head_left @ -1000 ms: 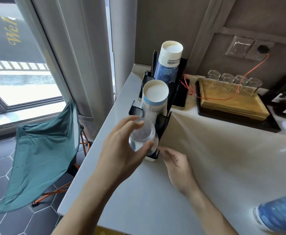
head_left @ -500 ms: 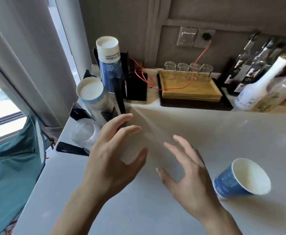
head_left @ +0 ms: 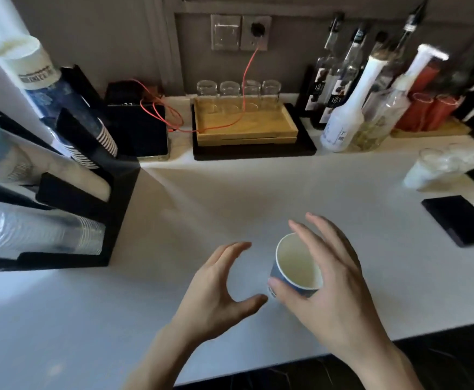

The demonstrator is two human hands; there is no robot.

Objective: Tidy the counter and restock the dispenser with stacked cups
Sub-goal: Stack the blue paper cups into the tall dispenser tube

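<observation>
A blue paper cup (head_left: 296, 270) with a white inside lies tilted on the white counter (head_left: 230, 204), its mouth facing up toward me. My right hand (head_left: 328, 288) is wrapped around it, thumb under the rim and fingers over the far side. My left hand (head_left: 216, 288) hovers just left of the cup, fingers spread, holding nothing. At the far left stands the black cup dispenser (head_left: 117, 198). Its slots hold a stack of clear plastic cups (head_left: 36, 229), a stack of pale paper cups (head_left: 19, 167) and a stack of blue paper cups (head_left: 61, 91).
A wooden tray (head_left: 244, 128) with several glasses sits at the back. A red cable (head_left: 241, 88) runs from the wall socket. Bottles (head_left: 351, 108) crowd the back right. Clear plastic cups (head_left: 438, 167) and a black flat object (head_left: 463, 219) lie at the right.
Both hands left the dispenser, where the left one had pushed in a clear cup. The view swung right, and my right hand has closed on the blue paper cup.
</observation>
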